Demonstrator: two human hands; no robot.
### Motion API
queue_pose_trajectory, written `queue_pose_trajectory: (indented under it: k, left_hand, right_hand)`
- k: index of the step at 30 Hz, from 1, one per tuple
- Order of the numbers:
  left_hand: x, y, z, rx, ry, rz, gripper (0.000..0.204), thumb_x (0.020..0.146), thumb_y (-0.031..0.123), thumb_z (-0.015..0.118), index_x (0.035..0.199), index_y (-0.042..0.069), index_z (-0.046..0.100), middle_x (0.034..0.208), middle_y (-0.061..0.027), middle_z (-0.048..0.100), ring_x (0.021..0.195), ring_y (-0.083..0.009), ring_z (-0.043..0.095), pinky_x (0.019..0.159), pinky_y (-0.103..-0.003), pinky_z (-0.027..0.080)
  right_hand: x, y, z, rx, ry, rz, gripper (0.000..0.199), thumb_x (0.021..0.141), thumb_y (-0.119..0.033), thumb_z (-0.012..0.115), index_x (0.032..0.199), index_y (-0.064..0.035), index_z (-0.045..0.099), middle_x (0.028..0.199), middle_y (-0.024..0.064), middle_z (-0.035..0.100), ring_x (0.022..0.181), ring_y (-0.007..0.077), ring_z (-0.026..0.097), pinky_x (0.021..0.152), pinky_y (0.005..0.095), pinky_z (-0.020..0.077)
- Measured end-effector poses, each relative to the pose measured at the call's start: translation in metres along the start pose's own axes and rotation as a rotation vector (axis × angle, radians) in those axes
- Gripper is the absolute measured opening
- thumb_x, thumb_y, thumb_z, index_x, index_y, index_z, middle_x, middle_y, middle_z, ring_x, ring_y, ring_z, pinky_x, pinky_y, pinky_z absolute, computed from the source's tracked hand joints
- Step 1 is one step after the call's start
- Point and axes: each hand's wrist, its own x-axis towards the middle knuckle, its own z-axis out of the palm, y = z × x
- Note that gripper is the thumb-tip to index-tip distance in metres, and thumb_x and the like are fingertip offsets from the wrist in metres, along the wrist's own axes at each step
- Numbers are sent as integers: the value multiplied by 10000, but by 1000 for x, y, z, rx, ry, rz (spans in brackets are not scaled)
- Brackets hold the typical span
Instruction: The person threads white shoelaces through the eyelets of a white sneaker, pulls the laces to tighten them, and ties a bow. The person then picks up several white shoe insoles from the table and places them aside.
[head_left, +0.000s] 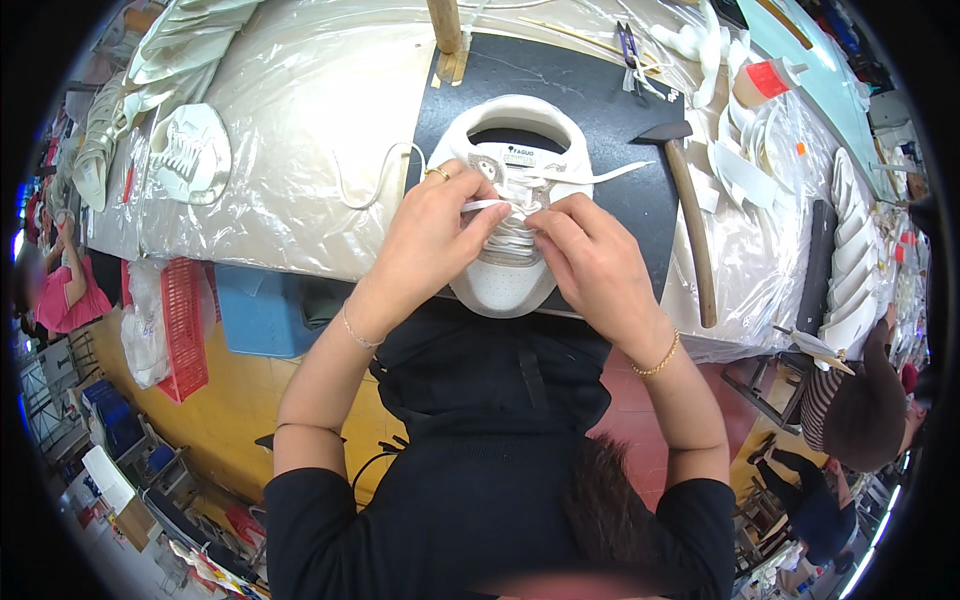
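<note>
A white shoe upper (505, 290) lies on a dark mat (640, 220), its toe toward me and its opening at the far side. White shoelace (515, 243) crosses its front in several rows. Over the left of the lacing, my left hand (435, 225) pinches a flat white lace between thumb and forefinger. On the right side my right hand (585, 245) is closed, its fingertips pressed together at the lacing, on what looks like the lace. One loose lace end stretches right past the upper, and another curls onto the plastic sheet at left.
A hammer (692, 235) with a wooden handle lies right of the shoe. Purple-handled snips (628, 45) lie at the far edge, a wooden post (445, 28) nearby. A laced upper (190, 155) is at left; stacked white pieces (855, 260) and a red-capped bottle (765, 82) are right.
</note>
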Motion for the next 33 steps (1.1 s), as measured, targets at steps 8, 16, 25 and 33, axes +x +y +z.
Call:
queue_pose_trajectory:
  k: [8, 16, 25, 33]
  left_hand:
    - [2, -1, -1, 17, -32, 6, 193, 893, 181, 670, 894, -8, 628, 870, -155, 615, 840, -353, 617, 751, -427, 485]
    - [-1, -3, 8, -49, 6, 9, 181, 895, 187, 691, 897, 7, 670, 802, -121, 655, 660, -240, 621, 610, -325, 485]
    - [0, 7, 16, 217, 72, 103, 138, 884, 184, 654, 865, 48, 654, 823, -122, 657, 780, -321, 667, 689, -420, 529]
    - [3, 5, 19, 64, 66, 119, 145, 884, 124, 649, 850, -9, 601, 845, -166, 603, 800, -360, 624, 699, -415, 495]
  right_hand:
    - [16, 21, -12, -191, -156, -268, 176, 790, -36, 716, 926, -33, 604, 878, 93, 594, 784, 253, 641, 661, 378, 515]
    - [-4, 34, 41, 15, 358, -61, 254, 728, -23, 789, 890, -42, 594, 852, 99, 622, 727, 249, 626, 610, 354, 493]
    - [1, 40, 14, -98, 173, -201, 208, 733, -32, 762, 885, -36, 621, 936, 90, 643, 769, 264, 647, 640, 355, 517]
    - [0, 20, 47, -110, 388, 151, 195, 714, -24, 729, 826, -22, 568, 975, 135, 591, 834, 292, 611, 689, 379, 491]
